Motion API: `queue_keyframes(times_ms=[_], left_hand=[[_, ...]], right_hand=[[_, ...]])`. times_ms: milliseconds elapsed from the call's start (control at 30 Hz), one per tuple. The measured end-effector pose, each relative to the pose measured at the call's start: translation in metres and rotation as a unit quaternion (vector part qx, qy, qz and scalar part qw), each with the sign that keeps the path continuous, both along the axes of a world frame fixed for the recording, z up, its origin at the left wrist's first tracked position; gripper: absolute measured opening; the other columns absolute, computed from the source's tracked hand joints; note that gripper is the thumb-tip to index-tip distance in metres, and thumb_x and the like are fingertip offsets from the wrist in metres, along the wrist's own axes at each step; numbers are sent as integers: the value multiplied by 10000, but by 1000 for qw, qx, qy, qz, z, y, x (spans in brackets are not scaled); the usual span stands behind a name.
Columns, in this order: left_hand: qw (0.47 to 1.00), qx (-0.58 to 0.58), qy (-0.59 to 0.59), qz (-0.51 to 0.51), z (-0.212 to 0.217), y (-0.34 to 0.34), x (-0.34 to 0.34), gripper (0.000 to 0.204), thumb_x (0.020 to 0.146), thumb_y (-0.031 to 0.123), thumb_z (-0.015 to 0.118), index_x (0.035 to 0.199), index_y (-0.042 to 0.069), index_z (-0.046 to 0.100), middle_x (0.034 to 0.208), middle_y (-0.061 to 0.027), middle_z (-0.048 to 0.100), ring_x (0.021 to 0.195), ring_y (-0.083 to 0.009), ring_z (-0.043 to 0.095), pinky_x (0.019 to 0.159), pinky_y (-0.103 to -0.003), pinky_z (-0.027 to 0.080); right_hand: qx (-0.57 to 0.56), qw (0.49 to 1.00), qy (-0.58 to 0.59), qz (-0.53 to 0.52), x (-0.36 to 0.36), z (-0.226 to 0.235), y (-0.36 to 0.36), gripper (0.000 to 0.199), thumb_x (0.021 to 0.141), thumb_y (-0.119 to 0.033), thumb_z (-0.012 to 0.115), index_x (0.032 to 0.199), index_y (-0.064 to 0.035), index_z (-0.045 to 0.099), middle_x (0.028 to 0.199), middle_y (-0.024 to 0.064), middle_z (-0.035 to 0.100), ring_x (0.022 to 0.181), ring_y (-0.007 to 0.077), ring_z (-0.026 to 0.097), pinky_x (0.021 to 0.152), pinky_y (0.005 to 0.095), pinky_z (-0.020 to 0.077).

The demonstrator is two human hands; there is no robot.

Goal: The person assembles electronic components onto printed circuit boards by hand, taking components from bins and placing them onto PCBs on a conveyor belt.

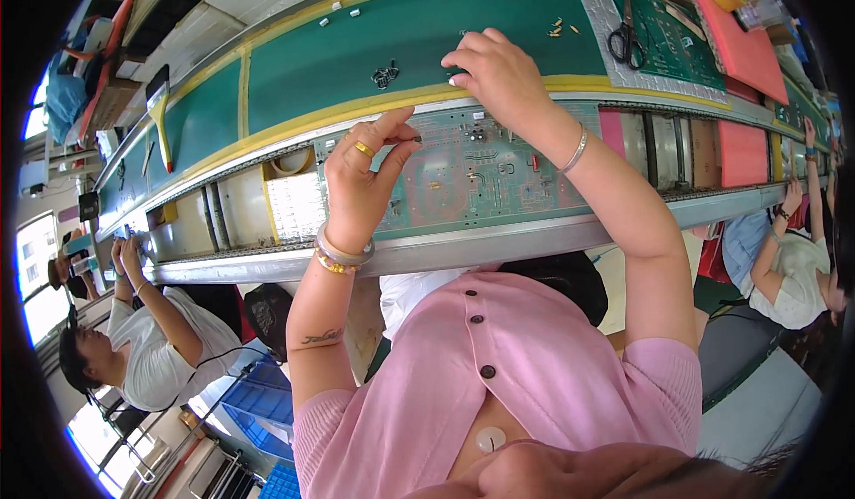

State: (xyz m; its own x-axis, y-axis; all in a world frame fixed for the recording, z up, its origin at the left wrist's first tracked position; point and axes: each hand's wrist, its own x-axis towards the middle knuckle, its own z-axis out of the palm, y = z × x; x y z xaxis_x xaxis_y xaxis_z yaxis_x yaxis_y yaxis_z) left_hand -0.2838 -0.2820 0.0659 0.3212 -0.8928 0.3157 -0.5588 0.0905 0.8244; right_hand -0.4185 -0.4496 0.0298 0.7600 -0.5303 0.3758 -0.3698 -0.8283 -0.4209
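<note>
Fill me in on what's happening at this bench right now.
A person in a pink top works at an assembly line. The left hand is over a green circuit board sitting in the conveyor rail, thumb and forefinger pinched as if on a small part, too small to make out. The right hand reaches onto the green belt, fingertips down near small loose components. Scissors lie further right. Other workers sit on both sides.
</note>
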Motion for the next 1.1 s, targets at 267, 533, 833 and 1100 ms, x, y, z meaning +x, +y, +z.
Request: queue_keyframes(times_ms=[267,533,833,1100], left_hand=[[995,-21,-97,12,1,10,29,202,720,-84,674,892,21,687,861,-78,660,755,-203,630,662,-276,505],[984,142,-31,106,-16,26,74,129,765,-6,680,893,9,686,818,-70,677,680,-143,643,634,-243,503],[953,154,-260,-4,-19,4,91,116,712,-7,690,823,30,683,906,-67,610,851,-251,567,719,-334,472],[943,150,-294,-29,-18,0,90,131,684,-15,694,807,26,680,874,-82,580,864,-290,552,760,-370,454]], right_hand=[[-12,999,23,18,10,-5,1,111,739,-100,684,828,-80,621,832,18,570,844,221,531,706,356,471],[37,999,-18,27,-3,9,9,89,797,-86,621,817,-81,535,741,46,576,746,259,538,651,374,457],[169,983,-65,19,-40,29,31,98,806,-50,655,883,-36,596,779,49,586,729,179,551,643,287,456],[212,975,-64,5,-45,26,31,116,810,-55,665,905,-28,604,790,52,584,704,152,560,630,261,456]])
